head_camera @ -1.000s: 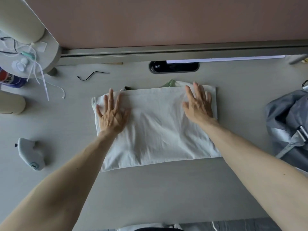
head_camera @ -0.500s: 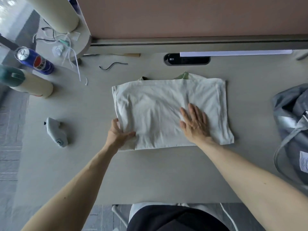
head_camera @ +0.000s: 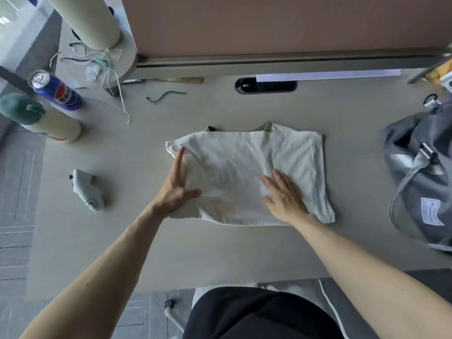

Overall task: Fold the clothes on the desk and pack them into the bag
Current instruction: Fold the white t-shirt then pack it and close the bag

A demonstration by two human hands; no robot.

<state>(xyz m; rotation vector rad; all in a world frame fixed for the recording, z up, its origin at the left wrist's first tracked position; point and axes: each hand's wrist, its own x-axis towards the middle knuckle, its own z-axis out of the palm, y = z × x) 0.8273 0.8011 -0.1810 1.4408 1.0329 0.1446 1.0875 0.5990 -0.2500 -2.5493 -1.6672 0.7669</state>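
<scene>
A folded white shirt (head_camera: pixel 247 167) with a green collar peeking out at its far edge lies in the middle of the desk (head_camera: pixel 220 248). My left hand (head_camera: pixel 177 185) lies along the shirt's left edge with straight fingers, index pointing away from me and thumb spread over the cloth. That left edge is slightly bunched. My right hand (head_camera: pixel 285 198) presses flat on the shirt's near right part, fingers spread. The grey bag (head_camera: pixel 423 172) sits at the desk's right edge, apart from both hands.
On the left stand a cream bottle with a green cap (head_camera: pixel 41 118) and a blue can (head_camera: pixel 56 90). A small white device (head_camera: pixel 85 189) lies left of the shirt. A black wire (head_camera: pixel 165 96) and a cable port (head_camera: pixel 266 86) are at the back.
My left hand left the shirt's near left corner and now lies straight along the left edge. My right hand stayed flat on the shirt. The view shifted back.
</scene>
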